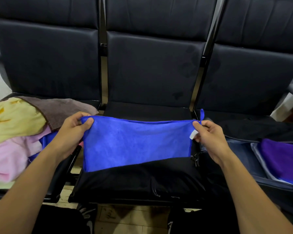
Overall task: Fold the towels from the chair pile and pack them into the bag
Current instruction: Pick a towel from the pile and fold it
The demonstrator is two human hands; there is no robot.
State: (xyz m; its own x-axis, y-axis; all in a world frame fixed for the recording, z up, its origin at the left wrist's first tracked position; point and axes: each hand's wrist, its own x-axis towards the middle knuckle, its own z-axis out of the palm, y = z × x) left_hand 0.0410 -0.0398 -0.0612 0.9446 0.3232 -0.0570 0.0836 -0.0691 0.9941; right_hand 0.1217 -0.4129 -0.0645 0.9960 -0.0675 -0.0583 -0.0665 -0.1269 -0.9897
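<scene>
A blue towel [135, 142], folded over, hangs stretched above the middle black seat [139, 181]. My left hand [73, 132] pinches its upper left corner and my right hand [208, 137] pinches its upper right corner, by a white label and a small blue loop. On the left seat lies the towel pile [15, 132]: yellow, brown, pink and a bit of blue. An open dark bag [243, 149] sits on the right seat with a folded purple towel [284, 157] inside it.
Three black padded chairs stand in a row with tall backrests [152, 65]. Metal armrests show at the far left and far right edges. Tiled floor [125, 217] and my dark-trousered legs and shoes are below the seat front.
</scene>
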